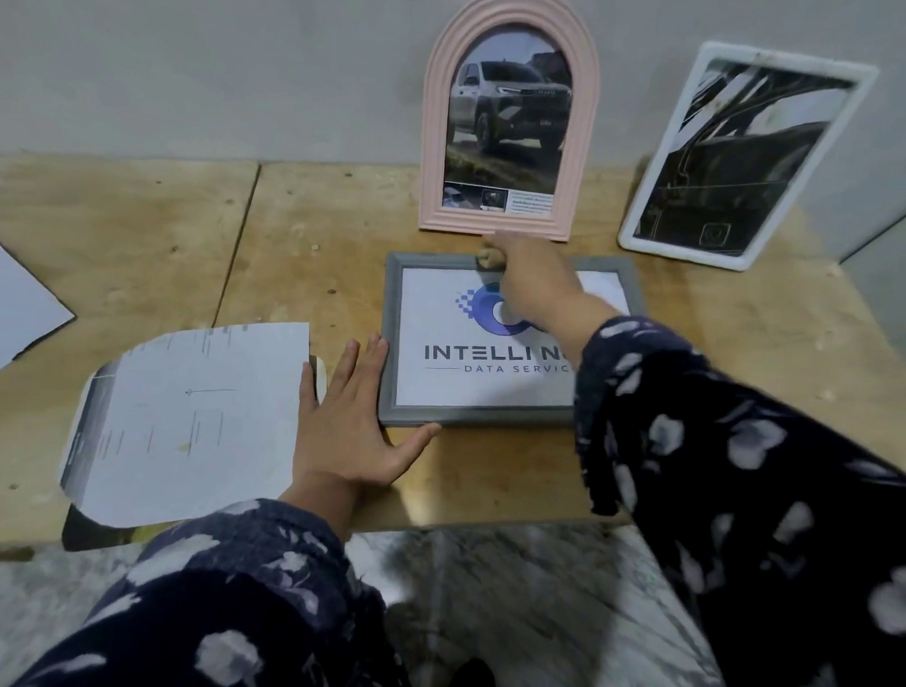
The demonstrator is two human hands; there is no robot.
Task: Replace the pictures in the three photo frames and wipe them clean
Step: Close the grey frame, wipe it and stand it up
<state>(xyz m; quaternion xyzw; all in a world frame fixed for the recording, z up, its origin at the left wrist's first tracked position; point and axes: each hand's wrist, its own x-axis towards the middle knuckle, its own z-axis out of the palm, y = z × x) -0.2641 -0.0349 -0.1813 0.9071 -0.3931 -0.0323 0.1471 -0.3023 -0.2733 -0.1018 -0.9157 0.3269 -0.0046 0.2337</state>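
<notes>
**Grey frame pinned flat, right hand working its far edge**

Grey moulded frame [510, 340] lies face up on the plywood tabletop [342, 226], long axis left to right, logo print showing under the glazing.

Right hand [533, 279]: fingers curled shut around something small and pale at the frame's top rail. Looks like a wad of cloth or tissue, but too little shows to be sure. The fist reaches across the picture from the near right, so the frame lies directly under and behind the knuckles.

Left hand [353, 422]: fingers spread flat and open, holding nothing. Fingertips rest against the frame's left rail, thumb against its near-left corner, palm on the table. Reads as bracing the frame against sliding.

My judgement: the wiping hand is at the far edge, so any stroke has to come back toward the body or run along the long rail.

Outward: a loose printed sheet [191, 416] lies just left of the braced hand. Pink arched frame [510, 114] stands against the wall, directly beyond the right fist, truck picture inside. White frame [745, 158] leans to its right, glass streaked.
</notes>
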